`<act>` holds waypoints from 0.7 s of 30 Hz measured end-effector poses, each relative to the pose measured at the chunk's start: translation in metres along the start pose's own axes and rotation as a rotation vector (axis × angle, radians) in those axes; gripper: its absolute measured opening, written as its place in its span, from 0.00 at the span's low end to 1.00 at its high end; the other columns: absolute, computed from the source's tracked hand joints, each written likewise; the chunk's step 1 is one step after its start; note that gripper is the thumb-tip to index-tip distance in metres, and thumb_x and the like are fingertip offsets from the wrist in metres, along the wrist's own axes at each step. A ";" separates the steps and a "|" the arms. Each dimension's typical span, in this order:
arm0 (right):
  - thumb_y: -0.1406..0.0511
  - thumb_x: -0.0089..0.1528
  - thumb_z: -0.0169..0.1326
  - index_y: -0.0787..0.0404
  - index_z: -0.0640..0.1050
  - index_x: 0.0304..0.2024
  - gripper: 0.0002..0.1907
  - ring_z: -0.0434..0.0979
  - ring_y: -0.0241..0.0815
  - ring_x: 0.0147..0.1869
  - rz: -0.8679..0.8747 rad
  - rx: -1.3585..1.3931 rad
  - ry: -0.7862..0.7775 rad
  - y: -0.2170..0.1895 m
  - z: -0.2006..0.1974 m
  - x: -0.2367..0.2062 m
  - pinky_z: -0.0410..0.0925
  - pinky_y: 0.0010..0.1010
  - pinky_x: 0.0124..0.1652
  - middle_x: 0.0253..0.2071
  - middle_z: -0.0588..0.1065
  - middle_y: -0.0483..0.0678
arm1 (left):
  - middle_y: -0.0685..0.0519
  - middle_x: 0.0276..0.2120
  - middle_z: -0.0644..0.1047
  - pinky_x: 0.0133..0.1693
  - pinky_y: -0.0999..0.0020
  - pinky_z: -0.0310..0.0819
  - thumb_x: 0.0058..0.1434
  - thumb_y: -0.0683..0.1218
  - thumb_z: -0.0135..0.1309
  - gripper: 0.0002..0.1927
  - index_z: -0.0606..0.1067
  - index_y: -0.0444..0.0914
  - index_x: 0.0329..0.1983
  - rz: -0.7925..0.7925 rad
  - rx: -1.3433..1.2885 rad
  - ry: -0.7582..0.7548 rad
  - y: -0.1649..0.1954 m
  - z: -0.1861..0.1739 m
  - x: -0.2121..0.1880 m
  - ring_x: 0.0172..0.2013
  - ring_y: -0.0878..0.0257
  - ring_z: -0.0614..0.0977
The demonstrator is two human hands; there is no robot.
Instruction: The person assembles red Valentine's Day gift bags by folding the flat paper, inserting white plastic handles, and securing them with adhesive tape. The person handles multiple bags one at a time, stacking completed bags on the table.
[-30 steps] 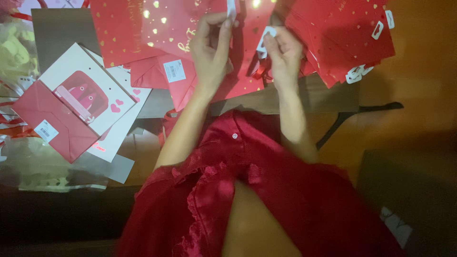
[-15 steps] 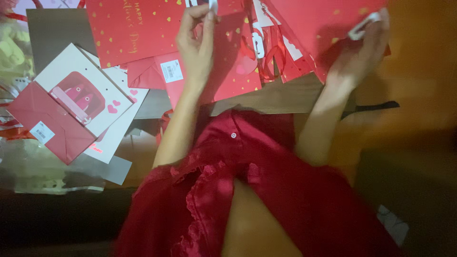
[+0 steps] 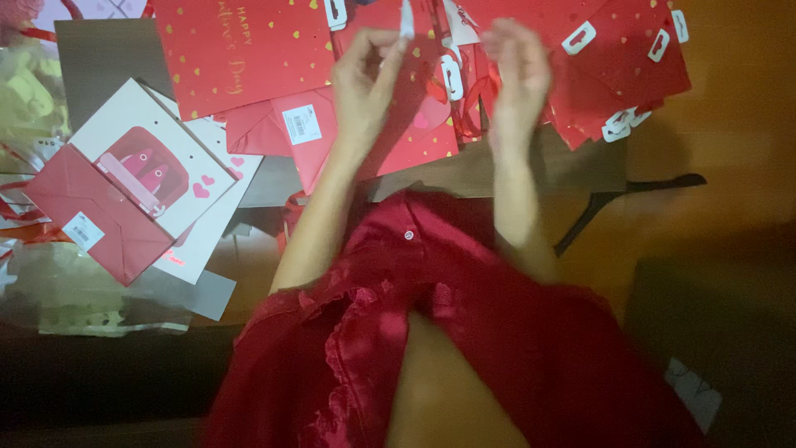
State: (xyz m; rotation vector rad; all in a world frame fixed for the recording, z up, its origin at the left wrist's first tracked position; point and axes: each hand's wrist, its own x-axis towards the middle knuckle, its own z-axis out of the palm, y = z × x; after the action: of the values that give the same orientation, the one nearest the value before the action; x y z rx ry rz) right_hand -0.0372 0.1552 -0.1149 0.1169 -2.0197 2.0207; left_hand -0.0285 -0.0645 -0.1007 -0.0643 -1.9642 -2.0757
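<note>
My left hand (image 3: 365, 79) is raised over a pile of flat red gift bags (image 3: 249, 50) and pinches a small white strip (image 3: 406, 18) between thumb and fingertips. My right hand (image 3: 518, 75) hovers just right of it with its fingers loosely spread and nothing in it. Beneath both hands lies a red bag with gold hearts (image 3: 414, 124) and a red ribbon (image 3: 464, 108). More red bags with white hang tabs (image 3: 613, 50) fan out to the right. Both arms come out of red satin sleeves (image 3: 431, 315).
At the left lie white gift bags with a red picture (image 3: 153, 170), a folded red bag with a white label (image 3: 91, 216) and crinkled clear wrapping (image 3: 75, 290). A black hanger-like bar (image 3: 630, 199) rests on the orange floor (image 3: 730, 124) at the right.
My right hand has come back from the far right pile to the middle, close to my left hand. My left hand still holds the white strip up.
</note>
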 end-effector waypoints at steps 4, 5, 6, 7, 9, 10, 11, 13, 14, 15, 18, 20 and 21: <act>0.59 0.74 0.47 0.64 0.77 0.57 0.17 0.79 0.36 0.52 0.166 0.056 -0.144 -0.013 0.041 -0.007 0.71 0.29 0.52 0.47 0.81 0.47 | 0.54 0.34 0.82 0.40 0.73 0.76 0.71 0.42 0.59 0.05 0.79 0.35 0.45 0.070 0.131 -0.075 0.007 0.001 -0.004 0.36 0.70 0.81; 0.60 0.74 0.48 0.65 0.77 0.57 0.16 0.79 0.36 0.53 0.127 0.040 -0.172 -0.016 0.045 -0.008 0.71 0.28 0.54 0.48 0.81 0.47 | 0.54 0.34 0.83 0.39 0.73 0.76 0.70 0.43 0.59 0.06 0.79 0.35 0.44 0.033 0.140 -0.090 0.008 0.000 -0.004 0.35 0.70 0.81; 0.61 0.75 0.49 0.65 0.77 0.56 0.15 0.79 0.36 0.54 0.087 0.024 -0.199 -0.018 0.048 -0.008 0.71 0.28 0.55 0.49 0.80 0.47 | 0.54 0.33 0.83 0.38 0.72 0.76 0.69 0.43 0.59 0.06 0.79 0.35 0.43 -0.004 0.148 -0.106 0.010 0.000 -0.004 0.34 0.70 0.81; 0.62 0.75 0.51 0.65 0.77 0.56 0.14 0.79 0.36 0.55 0.047 0.007 -0.225 -0.020 0.050 -0.009 0.70 0.27 0.56 0.50 0.80 0.48 | 0.54 0.32 0.83 0.37 0.72 0.76 0.69 0.44 0.60 0.06 0.79 0.35 0.43 -0.039 0.155 -0.123 0.011 0.000 -0.004 0.34 0.70 0.82; 0.64 0.74 0.54 0.66 0.79 0.55 0.12 0.77 0.35 0.53 0.066 -0.019 -0.222 -0.024 0.049 -0.009 0.70 0.27 0.55 0.49 0.80 0.48 | 0.54 0.32 0.83 0.37 0.72 0.76 0.69 0.44 0.60 0.06 0.80 0.35 0.43 -0.020 0.170 -0.147 0.012 -0.002 -0.004 0.34 0.70 0.82; 0.65 0.74 0.56 0.67 0.80 0.54 0.11 0.77 0.35 0.52 0.075 -0.033 -0.221 -0.025 0.048 -0.009 0.70 0.27 0.54 0.48 0.80 0.48 | 0.54 0.32 0.83 0.38 0.72 0.76 0.69 0.44 0.60 0.06 0.80 0.35 0.43 -0.010 0.178 -0.158 0.013 -0.002 -0.004 0.34 0.70 0.82; 0.65 0.73 0.55 0.67 0.79 0.54 0.11 0.77 0.35 0.54 0.082 -0.014 -0.228 -0.025 0.048 -0.008 0.71 0.28 0.55 0.50 0.80 0.48 | 0.54 0.33 0.83 0.38 0.71 0.76 0.69 0.44 0.60 0.06 0.80 0.35 0.44 -0.013 0.163 -0.169 0.013 -0.001 -0.004 0.34 0.70 0.82; 0.65 0.72 0.55 0.67 0.78 0.54 0.12 0.78 0.35 0.56 0.097 0.025 -0.241 -0.024 0.047 -0.006 0.71 0.28 0.58 0.52 0.80 0.48 | 0.54 0.33 0.83 0.38 0.71 0.76 0.69 0.44 0.60 0.07 0.80 0.35 0.44 -0.019 0.134 -0.191 0.014 0.000 -0.004 0.35 0.70 0.81; 0.66 0.72 0.55 0.68 0.78 0.54 0.12 0.78 0.35 0.56 0.122 0.038 -0.239 -0.023 0.047 -0.005 0.71 0.28 0.58 0.51 0.80 0.49 | 0.54 0.34 0.84 0.38 0.71 0.77 0.69 0.44 0.60 0.07 0.80 0.35 0.45 -0.014 0.124 -0.201 0.015 0.001 -0.004 0.36 0.70 0.82; 0.67 0.71 0.55 0.68 0.78 0.55 0.12 0.78 0.35 0.56 0.146 0.053 -0.236 -0.021 0.047 -0.005 0.71 0.29 0.58 0.51 0.80 0.49 | 0.54 0.35 0.84 0.39 0.72 0.77 0.69 0.44 0.60 0.08 0.80 0.35 0.45 -0.009 0.116 -0.211 0.016 0.001 -0.004 0.36 0.70 0.82; 0.69 0.70 0.56 0.68 0.76 0.55 0.12 0.79 0.38 0.56 0.212 0.201 -0.241 -0.012 0.046 -0.004 0.71 0.30 0.59 0.50 0.80 0.51 | 0.54 0.38 0.84 0.41 0.72 0.78 0.70 0.44 0.59 0.08 0.79 0.33 0.46 -0.035 0.006 -0.254 0.020 0.002 -0.005 0.40 0.70 0.83; 0.71 0.70 0.56 0.68 0.76 0.55 0.12 0.80 0.39 0.55 0.253 0.377 -0.212 -0.004 0.040 -0.004 0.72 0.32 0.58 0.50 0.80 0.51 | 0.54 0.36 0.83 0.38 0.72 0.77 0.70 0.44 0.58 0.08 0.79 0.33 0.45 -0.149 -0.036 -0.291 0.021 0.001 -0.007 0.37 0.70 0.82; 0.71 0.69 0.55 0.68 0.76 0.55 0.11 0.80 0.40 0.54 0.269 0.486 -0.181 -0.001 0.034 -0.002 0.72 0.33 0.58 0.49 0.79 0.51 | 0.54 0.33 0.82 0.35 0.73 0.76 0.69 0.44 0.58 0.08 0.79 0.34 0.44 -0.244 -0.026 -0.312 0.021 0.001 -0.008 0.33 0.70 0.81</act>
State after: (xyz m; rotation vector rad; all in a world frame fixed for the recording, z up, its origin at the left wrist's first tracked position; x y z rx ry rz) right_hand -0.0396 0.1212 -0.1141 0.1348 -1.6663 2.7306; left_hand -0.0159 -0.0633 -0.0825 -0.1708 -2.2211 -2.3674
